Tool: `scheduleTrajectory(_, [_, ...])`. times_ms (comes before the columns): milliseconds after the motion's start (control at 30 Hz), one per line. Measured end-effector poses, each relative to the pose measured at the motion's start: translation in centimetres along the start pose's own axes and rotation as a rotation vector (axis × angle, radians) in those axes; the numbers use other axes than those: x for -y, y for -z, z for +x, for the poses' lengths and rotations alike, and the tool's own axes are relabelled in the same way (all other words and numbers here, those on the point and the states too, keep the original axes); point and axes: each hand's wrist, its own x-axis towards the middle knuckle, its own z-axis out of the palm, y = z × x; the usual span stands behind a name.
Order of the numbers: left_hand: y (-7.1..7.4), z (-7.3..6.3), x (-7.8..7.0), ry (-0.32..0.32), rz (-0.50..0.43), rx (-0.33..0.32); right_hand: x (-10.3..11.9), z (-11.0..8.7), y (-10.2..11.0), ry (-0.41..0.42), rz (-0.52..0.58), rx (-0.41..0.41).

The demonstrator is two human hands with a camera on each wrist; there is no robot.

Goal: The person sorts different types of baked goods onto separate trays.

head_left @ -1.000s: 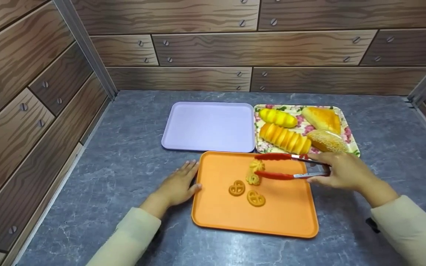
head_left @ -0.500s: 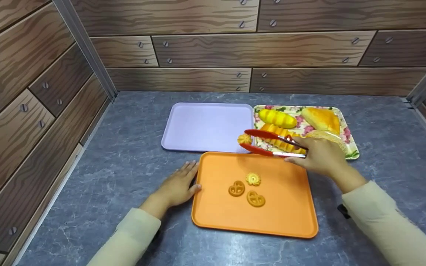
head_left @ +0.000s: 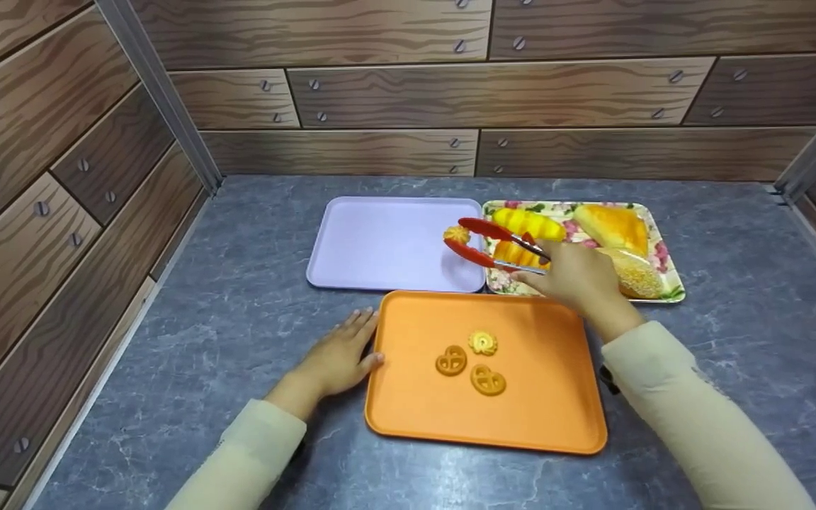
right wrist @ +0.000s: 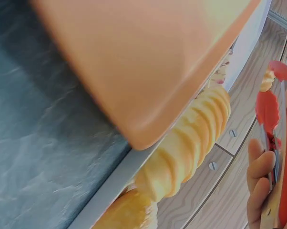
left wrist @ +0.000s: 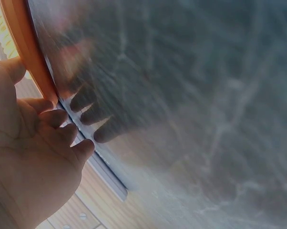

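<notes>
My right hand (head_left: 581,280) grips a pair of red-tipped tongs (head_left: 475,259), which pinch a small golden cookie (head_left: 457,235) above the right part of the lilac tray (head_left: 380,244). In the right wrist view the fingers curl round the metal handles of the tongs (right wrist: 267,112). My left hand (head_left: 337,358) rests at the left edge of the orange tray (head_left: 535,418), its fingers extended and touching the rim. On that tray lie a ring-shaped yellow cookie (head_left: 483,343) and two brown pretzel-shaped cookies, one at the left (head_left: 451,361) and one lower (head_left: 487,380).
Right of the lilac tray stands a flowered tray (head_left: 673,292) holding a yellow bun (head_left: 530,224), a sliced loaf (head_left: 514,255) partly covered by the tongs, a square bread (head_left: 613,228) and a seeded roll (head_left: 636,275). Wood-patterned walls (head_left: 380,99) border the grey table (head_left: 238,297).
My right hand has lifted the small cookie off the orange tray with the tongs and carried it forward and left, over the lilac tray. My left hand has stayed in place.
</notes>
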Motion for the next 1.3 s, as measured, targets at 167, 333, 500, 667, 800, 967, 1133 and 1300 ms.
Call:
scheduleTrajectory(167, [-0.2, 0.0, 0.1, 0.003, 0.003, -0.004, 1.0, 0.9, -0.6, -0.054, 0.026, 0.000])
scheduleTrajectory(333, [-0.2, 0.0, 0.2, 0.005, 0.003, -0.002, 2.0, 1.6, -1.3, -0.116, 0.041, -0.014])
scheduleTrajectory(500, [0.0, 0.1, 0.1, 0.026, 0.005, 0.010, 3.2, 2.3, -2.0, -0.158, 0.039, -0.032])
scheduleTrajectory(667, [0.2, 0.2, 0.0, 0.033, 0.011, 0.019, 4.2, 2.7, -2.5, -0.203, 0.038, -0.021])
scheduleTrajectory(800, [0.4, 0.1, 0.0, 0.033, 0.009, 0.021, 4.8, 3.0, -2.8, -0.234, 0.025, 0.006])
scheduleTrajectory(967, [0.4, 0.1, -0.1, 0.025, 0.011, 0.015, 5.3, 3.1, -3.1, -0.275, 0.039, 0.027])
scheduleTrajectory(1133, [0.2, 0.1, 0.0, 0.021, 0.003, 0.017, 5.3, 3.2, -3.4, -0.301, 0.027, 0.043])
scheduleTrajectory(1300, [0.1, 0.1, 0.0, 0.018, -0.006, 0.014, 5.1, 3.0, -3.8, -0.312, 0.017, 0.062])
